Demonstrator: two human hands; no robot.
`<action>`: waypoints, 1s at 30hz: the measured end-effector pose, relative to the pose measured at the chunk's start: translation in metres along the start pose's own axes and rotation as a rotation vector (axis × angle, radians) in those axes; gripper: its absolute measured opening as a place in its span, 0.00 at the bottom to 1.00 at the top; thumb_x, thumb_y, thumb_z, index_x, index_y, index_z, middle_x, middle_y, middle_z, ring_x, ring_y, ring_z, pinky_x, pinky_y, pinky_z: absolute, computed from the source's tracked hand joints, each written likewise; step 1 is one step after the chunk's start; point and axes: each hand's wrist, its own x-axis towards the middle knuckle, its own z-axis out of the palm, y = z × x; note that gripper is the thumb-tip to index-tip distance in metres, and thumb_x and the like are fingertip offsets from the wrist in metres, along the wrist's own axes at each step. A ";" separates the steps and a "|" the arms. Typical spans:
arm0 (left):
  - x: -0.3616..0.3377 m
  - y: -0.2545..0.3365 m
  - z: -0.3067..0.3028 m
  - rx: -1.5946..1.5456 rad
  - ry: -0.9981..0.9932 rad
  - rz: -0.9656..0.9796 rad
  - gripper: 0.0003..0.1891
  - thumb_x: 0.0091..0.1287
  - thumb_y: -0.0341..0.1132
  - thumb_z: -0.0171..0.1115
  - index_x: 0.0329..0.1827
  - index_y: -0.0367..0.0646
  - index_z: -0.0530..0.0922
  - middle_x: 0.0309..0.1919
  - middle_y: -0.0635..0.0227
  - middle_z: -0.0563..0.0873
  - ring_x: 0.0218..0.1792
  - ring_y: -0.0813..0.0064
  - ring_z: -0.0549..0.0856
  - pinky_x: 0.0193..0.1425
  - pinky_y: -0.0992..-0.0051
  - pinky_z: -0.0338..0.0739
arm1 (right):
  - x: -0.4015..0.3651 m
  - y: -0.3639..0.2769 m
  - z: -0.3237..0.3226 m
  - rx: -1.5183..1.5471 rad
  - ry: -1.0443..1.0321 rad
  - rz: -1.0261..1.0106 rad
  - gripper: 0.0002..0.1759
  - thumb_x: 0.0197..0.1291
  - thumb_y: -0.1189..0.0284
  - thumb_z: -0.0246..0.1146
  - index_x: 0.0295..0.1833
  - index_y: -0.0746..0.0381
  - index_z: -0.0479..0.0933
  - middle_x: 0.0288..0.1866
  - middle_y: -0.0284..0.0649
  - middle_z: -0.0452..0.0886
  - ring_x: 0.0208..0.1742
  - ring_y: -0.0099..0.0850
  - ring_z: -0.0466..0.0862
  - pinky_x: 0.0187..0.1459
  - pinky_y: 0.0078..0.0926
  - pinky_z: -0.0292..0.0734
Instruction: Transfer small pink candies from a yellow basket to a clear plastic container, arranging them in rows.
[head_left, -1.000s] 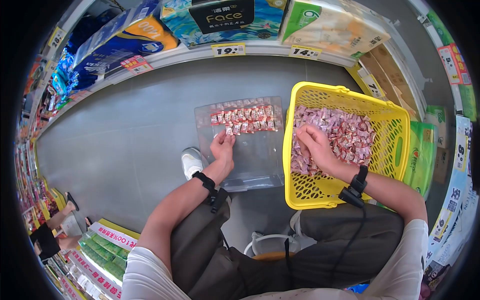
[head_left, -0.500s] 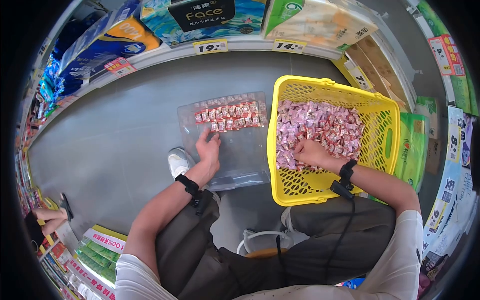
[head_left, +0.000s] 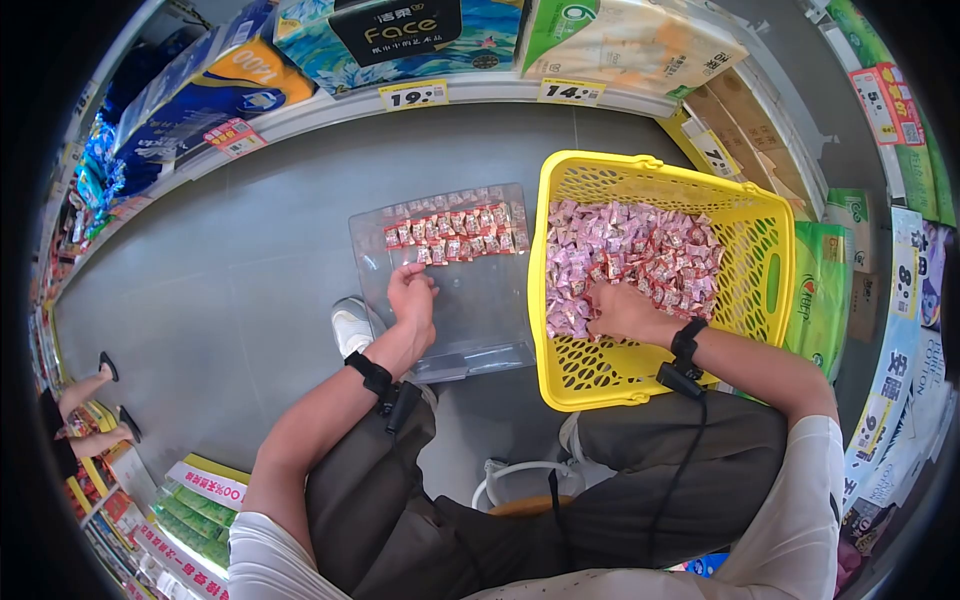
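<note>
My left hand (head_left: 411, 297) is over the left part of a clear plastic box (head_left: 480, 310), its fingers bent together just below rows of red-and-gold wrapped candies (head_left: 450, 235). Whether anything is between those fingertips is too small to tell. Inside the yellow basket (head_left: 785, 300), my right hand (head_left: 622, 310) reaches into the heap with its fingers drawn together, and its fingertips are partly hidden among the candies. The heap has pink wrapped candies (head_left: 590, 235) at the left and top, and red ones (head_left: 680, 270) toward the middle and right.
Shelves with tissue packs (head_left: 400, 35) curve along the far side. Cardboard boxes (head_left: 745, 130) and a green pack (head_left: 820, 290) stand right of the basket. Another person's legs (head_left: 90, 440) show at the far left. A white shoe (head_left: 352, 325) is beside the box.
The fingers of my left hand have drawn in from a more spread pose. My right hand has shifted slightly in the heap. More of the other person's legs shows at the left.
</note>
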 end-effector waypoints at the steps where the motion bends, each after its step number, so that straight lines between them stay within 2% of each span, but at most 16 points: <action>1: -0.001 0.000 0.000 0.000 0.000 -0.001 0.10 0.70 0.23 0.54 0.51 0.43 0.76 0.45 0.68 0.78 0.43 0.77 0.81 0.48 0.71 0.81 | -0.001 -0.003 -0.002 0.027 -0.035 0.026 0.22 0.53 0.66 0.70 0.50 0.69 0.78 0.28 0.46 0.85 0.24 0.35 0.87 0.37 0.33 0.82; 2: -0.002 0.002 0.001 0.001 -0.006 0.003 0.09 0.68 0.24 0.54 0.49 0.43 0.76 0.43 0.68 0.79 0.41 0.76 0.81 0.46 0.71 0.81 | 0.003 0.003 0.003 0.027 -0.035 0.026 0.22 0.53 0.66 0.70 0.50 0.69 0.78 0.28 0.46 0.85 0.24 0.35 0.87 0.37 0.33 0.82; 4: -0.004 0.005 0.001 -0.001 -0.012 0.007 0.08 0.67 0.24 0.54 0.47 0.44 0.75 0.41 0.68 0.79 0.39 0.75 0.82 0.44 0.70 0.81 | 0.016 0.017 0.015 -0.157 0.103 -0.076 0.19 0.53 0.67 0.68 0.48 0.69 0.82 0.34 0.52 0.87 0.39 0.36 0.90 0.42 0.35 0.84; 5: -0.006 0.008 0.000 -0.032 -0.044 -0.028 0.09 0.65 0.24 0.54 0.47 0.43 0.75 0.39 0.67 0.79 0.38 0.74 0.82 0.43 0.70 0.81 | 0.014 0.010 0.011 -0.159 0.102 -0.079 0.19 0.53 0.67 0.68 0.48 0.69 0.82 0.34 0.52 0.87 0.39 0.36 0.90 0.42 0.35 0.84; 7: -0.009 0.012 -0.001 -0.066 -0.071 -0.062 0.10 0.64 0.24 0.54 0.46 0.43 0.75 0.38 0.67 0.79 0.38 0.73 0.82 0.43 0.70 0.80 | 0.013 -0.004 0.003 0.133 0.007 -0.016 0.13 0.56 0.69 0.67 0.43 0.68 0.83 0.31 0.46 0.86 0.33 0.28 0.88 0.37 0.30 0.82; 8: -0.010 0.015 -0.001 -0.072 -0.104 -0.083 0.09 0.62 0.25 0.55 0.45 0.43 0.75 0.36 0.67 0.79 0.36 0.72 0.82 0.41 0.70 0.78 | 0.013 -0.007 0.001 0.131 0.005 -0.019 0.13 0.56 0.69 0.67 0.43 0.68 0.83 0.31 0.46 0.86 0.33 0.28 0.88 0.37 0.30 0.82; 10: -0.012 0.020 -0.001 -0.081 -0.132 -0.102 0.09 0.61 0.25 0.55 0.44 0.43 0.75 0.34 0.66 0.79 0.34 0.72 0.81 0.40 0.70 0.77 | 0.013 -0.013 -0.002 0.492 0.115 -0.209 0.10 0.64 0.70 0.63 0.43 0.66 0.81 0.29 0.37 0.83 0.29 0.22 0.82 0.32 0.24 0.76; 13: -0.012 0.024 0.001 -0.153 -0.306 -0.129 0.07 0.62 0.27 0.54 0.43 0.42 0.75 0.32 0.67 0.78 0.31 0.72 0.79 0.38 0.70 0.75 | 0.003 -0.032 -0.013 0.857 0.178 -0.432 0.08 0.70 0.72 0.58 0.46 0.65 0.79 0.30 0.31 0.79 0.29 0.16 0.76 0.30 0.18 0.71; 14: -0.017 0.029 0.004 -0.227 -0.392 -0.121 0.07 0.63 0.27 0.54 0.43 0.42 0.75 0.32 0.67 0.78 0.31 0.73 0.78 0.38 0.71 0.74 | -0.004 -0.041 -0.022 0.908 0.114 -0.427 0.07 0.73 0.74 0.56 0.51 0.64 0.77 0.33 0.30 0.79 0.30 0.14 0.77 0.29 0.15 0.69; 17: -0.034 0.053 0.016 -0.349 -0.550 -0.114 0.05 0.65 0.29 0.54 0.42 0.43 0.75 0.32 0.68 0.78 0.31 0.73 0.78 0.38 0.71 0.74 | -0.022 -0.074 -0.033 0.952 0.170 -0.583 0.09 0.72 0.76 0.59 0.54 0.65 0.77 0.35 0.31 0.80 0.30 0.14 0.77 0.30 0.15 0.72; 22: -0.057 0.074 0.028 -0.415 -0.740 -0.061 0.04 0.71 0.33 0.56 0.43 0.44 0.75 0.33 0.68 0.79 0.32 0.74 0.78 0.39 0.72 0.74 | -0.027 -0.097 -0.030 1.045 0.123 -0.612 0.15 0.70 0.77 0.63 0.60 0.67 0.76 0.38 0.33 0.81 0.28 0.15 0.78 0.30 0.15 0.75; 24: -0.062 0.078 0.029 -0.414 -0.844 -0.075 0.08 0.76 0.38 0.56 0.44 0.43 0.75 0.34 0.67 0.80 0.33 0.72 0.80 0.39 0.72 0.75 | -0.024 -0.099 -0.026 1.053 0.130 -0.592 0.16 0.69 0.77 0.64 0.60 0.67 0.77 0.39 0.34 0.82 0.28 0.15 0.79 0.30 0.16 0.76; 25: -0.062 0.078 0.027 -0.413 -0.843 -0.074 0.08 0.76 0.38 0.56 0.44 0.43 0.75 0.34 0.67 0.80 0.33 0.72 0.80 0.39 0.72 0.75 | -0.022 -0.099 -0.024 1.029 0.173 -0.619 0.14 0.69 0.76 0.66 0.57 0.67 0.79 0.37 0.33 0.80 0.27 0.15 0.78 0.29 0.15 0.74; 27: -0.063 0.076 0.025 -0.439 -1.025 -0.048 0.12 0.78 0.43 0.57 0.49 0.42 0.75 0.36 0.65 0.83 0.34 0.71 0.85 0.39 0.71 0.80 | -0.019 -0.100 -0.020 1.004 0.217 -0.645 0.13 0.68 0.75 0.67 0.55 0.67 0.81 0.36 0.32 0.79 0.27 0.15 0.76 0.29 0.15 0.72; 29: -0.067 0.074 0.024 -0.414 -1.063 -0.008 0.13 0.78 0.43 0.58 0.50 0.41 0.76 0.37 0.64 0.84 0.36 0.71 0.87 0.41 0.71 0.82 | -0.017 -0.100 -0.017 0.731 0.462 -0.671 0.11 0.66 0.73 0.70 0.50 0.66 0.85 0.32 0.29 0.74 0.26 0.15 0.72 0.28 0.16 0.68; 30: -0.068 0.073 0.024 -0.387 -1.101 0.033 0.15 0.77 0.44 0.59 0.52 0.40 0.77 0.39 0.64 0.85 0.37 0.70 0.88 0.43 0.71 0.83 | -0.013 -0.099 -0.015 0.732 0.463 -0.671 0.11 0.66 0.73 0.70 0.50 0.66 0.85 0.32 0.29 0.74 0.26 0.15 0.72 0.28 0.16 0.68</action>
